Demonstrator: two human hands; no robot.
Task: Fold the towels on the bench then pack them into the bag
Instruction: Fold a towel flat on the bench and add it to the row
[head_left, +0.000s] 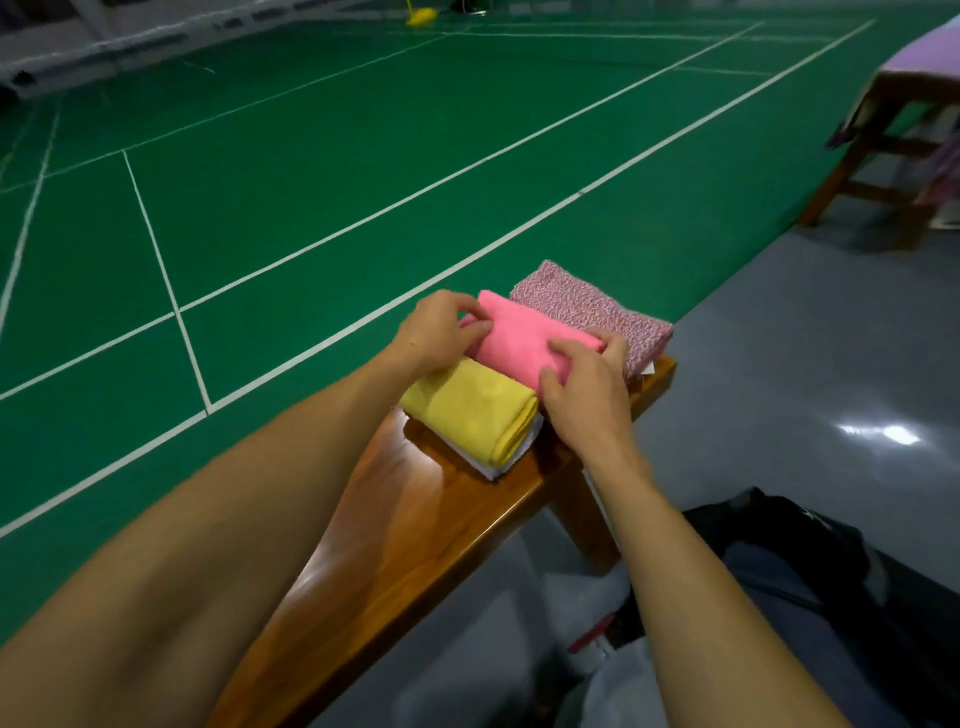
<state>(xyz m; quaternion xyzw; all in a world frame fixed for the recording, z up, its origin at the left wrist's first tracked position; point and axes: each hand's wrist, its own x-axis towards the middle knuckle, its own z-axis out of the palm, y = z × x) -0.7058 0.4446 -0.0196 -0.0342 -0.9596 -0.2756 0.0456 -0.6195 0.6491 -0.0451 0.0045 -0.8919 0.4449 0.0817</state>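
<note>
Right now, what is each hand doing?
Left hand: fingers curled on the pink towel, gripping its far-left edge.
Right hand: gripping the pink towel's near-right edge.

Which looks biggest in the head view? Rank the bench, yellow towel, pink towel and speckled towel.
1. bench
2. yellow towel, though it lies nearer the camera
3. speckled towel and pink towel: too alike to rank, and hands cover part of the pink one.

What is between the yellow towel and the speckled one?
The pink towel, held by both hands, lies between the yellow towel and the speckled towel in the head view.
</note>
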